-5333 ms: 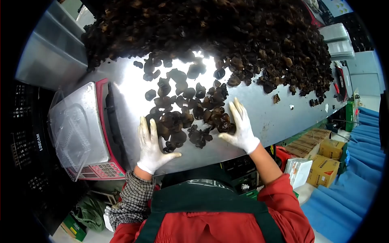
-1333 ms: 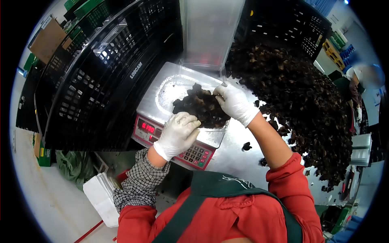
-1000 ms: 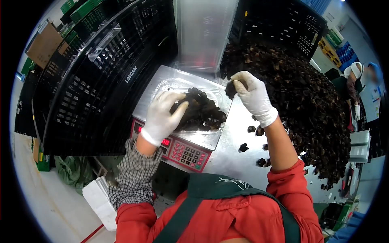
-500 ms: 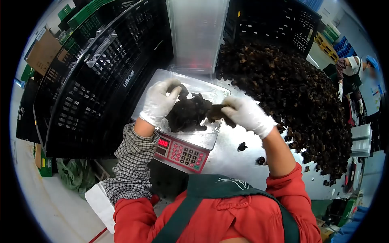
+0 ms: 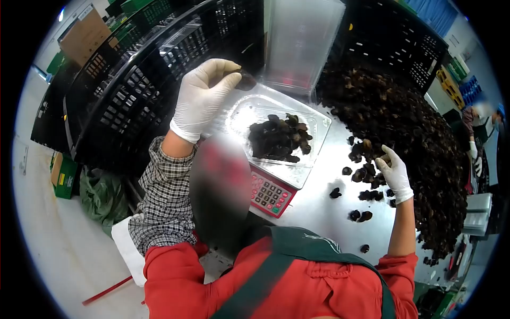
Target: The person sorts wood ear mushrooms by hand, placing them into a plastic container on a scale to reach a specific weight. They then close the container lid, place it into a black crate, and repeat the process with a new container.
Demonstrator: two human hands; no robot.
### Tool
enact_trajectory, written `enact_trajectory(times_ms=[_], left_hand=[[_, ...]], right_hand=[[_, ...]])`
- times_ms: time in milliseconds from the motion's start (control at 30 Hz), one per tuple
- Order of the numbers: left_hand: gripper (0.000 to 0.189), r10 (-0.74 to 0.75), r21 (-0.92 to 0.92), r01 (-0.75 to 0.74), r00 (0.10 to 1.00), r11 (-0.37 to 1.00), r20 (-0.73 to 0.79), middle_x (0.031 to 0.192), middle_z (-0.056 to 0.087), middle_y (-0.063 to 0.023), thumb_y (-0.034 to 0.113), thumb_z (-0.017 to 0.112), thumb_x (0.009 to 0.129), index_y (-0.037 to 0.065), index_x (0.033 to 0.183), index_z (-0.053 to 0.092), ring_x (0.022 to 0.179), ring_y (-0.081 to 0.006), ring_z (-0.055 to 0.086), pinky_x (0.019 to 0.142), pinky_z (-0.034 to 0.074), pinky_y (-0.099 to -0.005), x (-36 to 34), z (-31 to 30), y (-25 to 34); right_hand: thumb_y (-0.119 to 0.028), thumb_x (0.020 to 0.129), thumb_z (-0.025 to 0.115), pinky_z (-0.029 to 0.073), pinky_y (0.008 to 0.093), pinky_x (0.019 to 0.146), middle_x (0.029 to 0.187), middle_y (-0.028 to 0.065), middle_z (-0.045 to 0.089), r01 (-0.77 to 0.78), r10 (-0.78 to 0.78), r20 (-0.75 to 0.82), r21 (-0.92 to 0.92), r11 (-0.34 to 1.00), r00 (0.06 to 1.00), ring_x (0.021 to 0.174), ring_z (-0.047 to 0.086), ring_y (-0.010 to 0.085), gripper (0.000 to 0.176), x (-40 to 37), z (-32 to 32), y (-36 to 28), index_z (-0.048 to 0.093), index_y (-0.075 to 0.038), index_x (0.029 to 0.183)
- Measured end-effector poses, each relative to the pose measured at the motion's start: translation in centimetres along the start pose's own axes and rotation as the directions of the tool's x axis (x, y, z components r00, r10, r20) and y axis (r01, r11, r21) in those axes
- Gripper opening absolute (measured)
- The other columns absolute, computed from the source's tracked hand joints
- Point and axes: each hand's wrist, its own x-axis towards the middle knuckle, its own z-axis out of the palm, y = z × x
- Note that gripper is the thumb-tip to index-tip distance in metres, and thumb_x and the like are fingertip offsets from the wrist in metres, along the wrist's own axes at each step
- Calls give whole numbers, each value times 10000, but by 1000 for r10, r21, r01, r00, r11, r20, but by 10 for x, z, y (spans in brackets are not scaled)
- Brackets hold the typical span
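Note:
My left hand (image 5: 201, 101), in a white glove, pinches a dark piece of wood ear mushroom (image 5: 245, 81) above the back left of the scale. A clear plastic tray (image 5: 313, 139) rests on the metal pan of the red scale (image 5: 272, 195). Inside it lies a heap of dark wood ear mushrooms (image 5: 280, 138). My right hand (image 5: 394, 174), also gloved, is over the table beside scattered mushroom pieces (image 5: 363, 173); its thumb and fingers are apart and nothing shows in them. A blurred dark oval shape (image 5: 220, 194) hides the scale's display.
A large mushroom pile (image 5: 414, 127) covers the table's right side. Black crates (image 5: 138, 90) stand at left, another black crate (image 5: 396, 40) behind. Clear plastic containers (image 5: 300, 42) are stacked behind the scale. A co-worker (image 5: 481, 125) stands at far right.
My left hand has lifted away from the tray with a mushroom piece. My right hand has let go of its dark piece and moved right, to the table. Loose pieces now lie there.

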Motion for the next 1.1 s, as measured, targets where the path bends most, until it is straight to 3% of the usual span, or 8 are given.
enact_trajectory(times_ms=[233, 300, 367, 500, 767, 833, 867, 1100], left_hand=[[201, 35, -177, -2, 982, 984, 188, 990, 682, -123, -48, 594, 879, -60, 1079, 611, 926, -149, 654, 839, 530, -249, -21, 23, 12], [193, 121, 105, -154, 954, 982, 274, 972, 684, -114, -37, 604, 870, -53, 1062, 619, 905, -148, 659, 830, 529, -261, -29, 43, 13], [189, -36, -21, 50, 899, 998, 436, 941, 683, -113, -7, 637, 849, -35, 1036, 637, 881, -158, 660, 809, 522, -265, -35, 67, 15], [268, 283, 521, -509, 845, 686, 453, 855, 624, -102, 160, 743, 751, 57, 989, 677, 838, -291, 612, 804, 497, -379, -47, 114, -42], [33, 170, 526, -20, 956, 850, -239, 877, 610, -61, 12, 649, 856, -12, 871, 668, 788, -131, 570, 704, 456, -249, -62, -5, -12], [40, 135, 518, 46, 942, 854, -307, 883, 609, -62, 6, 647, 856, -13, 882, 672, 790, -128, 589, 699, 464, -223, -80, -27, -35], [39, 107, 505, 80, 938, 859, -330, 885, 611, -63, 5, 649, 854, -14, 880, 670, 794, -128, 589, 707, 465, -225, -92, -34, -44], [80, -51, 403, 251, 893, 880, -447, 917, 623, -57, 26, 657, 851, -26, 912, 665, 800, -116, 596, 727, 477, -227, -128, -46, -67]], right_hand=[[-123, 918, 582, 544, 232, 573, 971, 93, 619, -6, -8, 190, 72, 997, 982, 671, 673, 139, 454, -9, 20, -37, 463, 56, 1318], [-133, 915, 595, 533, 234, 561, 969, 77, 610, -11, -6, 229, 72, 997, 973, 662, 666, 133, 448, -9, 26, -53, 480, 43, 1311], [-159, 909, 610, 513, 234, 541, 987, 68, 603, -43, 2, 276, 143, 989, 961, 673, 642, 122, 438, -8, 32, -61, 508, 20, 1296], [-217, 899, 629, 507, 246, 569, 1021, 94, 615, 56, -69, 321, 51, 997, 945, 693, 631, 121, 455, -8, 40, -81, 528, 19, 1275], [-134, 912, 601, 527, 241, 616, 958, 96, 670, -92, 60, 238, 125, 988, 969, 751, 637, 126, 333, 6, 37, -37, 580, 36, 1198], [-143, 876, 633, 534, 294, 663, 911, 115, 674, 58, 14, 329, -208, 976, 944, 752, 655, 171, 334, 3, 45, -16, 607, 4, 1175], [-184, 829, 670, 528, 344, 728, 891, 143, 662, 381, -271, 377, -259, 887, 886, 767, 657, 243, 355, 2, 57, 22, 633, -35, 1149], [-108, 782, 655, 515, 406, 764, 1023, 144, 546, 370, -210, 417, -352, 860, 884, 867, 608, 343, 277, -59, 111, 43, 615, -86, 1055]])
